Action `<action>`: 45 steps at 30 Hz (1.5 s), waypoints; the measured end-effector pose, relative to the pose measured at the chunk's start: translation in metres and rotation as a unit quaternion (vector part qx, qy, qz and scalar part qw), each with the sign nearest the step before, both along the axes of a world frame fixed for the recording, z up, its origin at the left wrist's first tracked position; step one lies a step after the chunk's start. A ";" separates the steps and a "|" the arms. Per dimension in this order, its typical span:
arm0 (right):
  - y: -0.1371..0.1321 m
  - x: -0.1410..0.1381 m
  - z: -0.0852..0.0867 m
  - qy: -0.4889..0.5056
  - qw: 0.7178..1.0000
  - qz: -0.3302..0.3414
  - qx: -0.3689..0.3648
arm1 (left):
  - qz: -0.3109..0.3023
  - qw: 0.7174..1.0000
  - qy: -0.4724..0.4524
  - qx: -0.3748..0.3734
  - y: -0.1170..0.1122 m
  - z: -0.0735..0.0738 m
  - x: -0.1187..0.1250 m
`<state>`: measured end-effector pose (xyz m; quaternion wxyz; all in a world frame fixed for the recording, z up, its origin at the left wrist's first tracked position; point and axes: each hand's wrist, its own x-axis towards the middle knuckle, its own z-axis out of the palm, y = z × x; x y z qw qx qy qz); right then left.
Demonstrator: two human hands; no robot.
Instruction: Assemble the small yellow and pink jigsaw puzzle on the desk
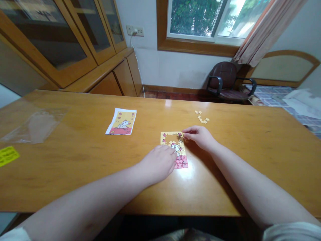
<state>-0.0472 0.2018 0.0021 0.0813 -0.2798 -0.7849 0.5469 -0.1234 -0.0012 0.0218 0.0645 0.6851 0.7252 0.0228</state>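
Observation:
A partly assembled jigsaw puzzle (182, 162) with a white duck on yellow and pink lies flat on the table, with a gap in its upper part. My left hand (160, 162) rests palm down over its lower left side, fingers laid flat and partly hidden. At the upper right corner, my right hand (199, 136) has thumb and forefinger closed around a small puzzle piece (179, 135) at the frame's edge. Several loose yellow puzzle pieces (203, 119) lie beyond my right hand.
A printed picture sheet (122, 123) with the same duck lies to the left. Farther left are a clear plastic bag (37, 125) and a yellow label (8, 156). The wooden table (87, 160) has a glass-door cabinet (82, 57) behind it at left and an office chair (225, 78) beyond.

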 end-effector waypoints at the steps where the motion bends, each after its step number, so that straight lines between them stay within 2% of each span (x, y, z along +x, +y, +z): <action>1: 0.000 0.000 -0.002 0.001 1.000 0.004 -0.003 | 0.006 1.000 0.003 -0.003 0.000 0.001 0.000; 4: 0.000 -0.001 -0.006 0.005 1.000 0.020 0.005 | 0.055 0.998 0.010 -0.009 0.002 0.005 -0.001; 9: -0.007 -0.003 -0.008 0.004 0.997 0.037 0.066 | 0.206 0.978 0.043 0.002 0.004 0.001 -0.015; 11: -0.011 -0.005 -0.006 0.006 0.995 0.042 0.090 | 0.234 0.970 0.058 0.014 0.006 -0.001 -0.024; 14: -0.016 -0.013 -0.001 0.015 0.981 0.071 0.181 | 0.240 0.968 0.068 0.031 0.008 -0.005 -0.034; 16: -0.019 -0.020 0.003 0.022 0.960 0.113 0.255 | 0.240 0.968 0.068 0.032 0.008 -0.006 -0.037; 18: -0.022 -0.027 0.005 0.020 0.944 0.140 0.298 | 0.239 0.969 0.061 0.026 0.008 -0.007 -0.036; 20: -0.025 -0.034 0.005 0.006 0.946 0.131 0.296 | 0.235 0.970 0.053 0.019 0.008 -0.007 -0.035; 25: -0.035 -0.040 -0.003 -0.025 0.973 0.062 0.219 | 0.222 0.974 0.046 0.013 0.007 -0.007 -0.035; 29: -0.041 -0.042 -0.010 -0.031 0.976 0.050 0.210 | 0.221 0.974 0.046 0.008 0.007 -0.009 -0.036; 37: -0.046 -0.045 -0.010 -0.050 0.951 0.065 0.297 | 0.215 0.975 0.052 0.007 0.008 -0.008 -0.033; 45: -0.038 -0.036 -0.013 0.030 0.909 0.130 0.395 | 0.217 0.975 0.047 0.005 0.007 -0.008 -0.034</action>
